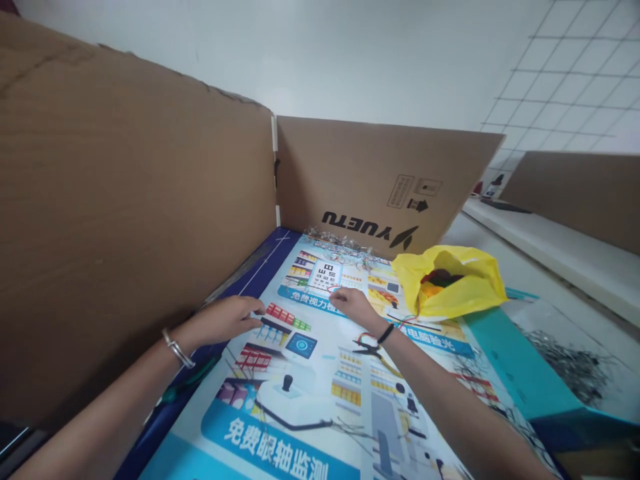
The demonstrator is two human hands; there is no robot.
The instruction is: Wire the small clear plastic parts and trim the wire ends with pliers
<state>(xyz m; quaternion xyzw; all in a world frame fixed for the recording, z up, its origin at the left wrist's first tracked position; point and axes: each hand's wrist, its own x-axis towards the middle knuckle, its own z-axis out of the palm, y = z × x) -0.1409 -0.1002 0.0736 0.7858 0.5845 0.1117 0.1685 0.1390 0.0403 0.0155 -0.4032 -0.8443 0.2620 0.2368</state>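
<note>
My left hand (235, 319), with a silver bangle on the wrist, hovers over the left side of a printed poster sheet (310, 373). Its thumb and fingers are apart and hold nothing I can see. Further right, my right hand (356, 308) is closed in a pinch, a black band round its wrist. A thin reddish strand shows by its fingertips, too fine to make out. Pliers (369, 349) with dark jaws and a yellow handle lie under the right wrist. A red and green thread (400, 323) runs from near there toward the yellow bag (467, 303).
Cardboard panels (135, 180) wall the left and far sides. Clear, shiny scraps (345, 243) lie along the far panel. Dark and orange material sits in the yellow bag. At right, thin metal pieces (570, 363) are heaped beyond a teal flap (520, 367). Loose wires (350, 427) lie on the poster.
</note>
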